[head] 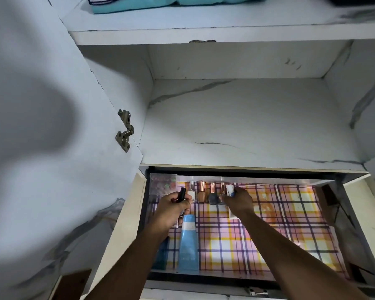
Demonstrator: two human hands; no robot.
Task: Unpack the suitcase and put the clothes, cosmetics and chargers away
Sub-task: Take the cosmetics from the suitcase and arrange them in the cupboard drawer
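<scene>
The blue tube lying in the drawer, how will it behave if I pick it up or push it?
The blue tube looks like soft plastic, so it probably gives under a squeeze. Lying flat on the checked liner, it would likely slide rather than roll. Its wide crimped end suggests it won't stand there.

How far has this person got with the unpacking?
Partly done: folded clothes lie on the top shelf, and nail polish bottles and a blue tube sit in the open drawer. In hand: the left hand holds a black stick, the right hand a white tube. Chargers and suitcase aren't visible.
</scene>
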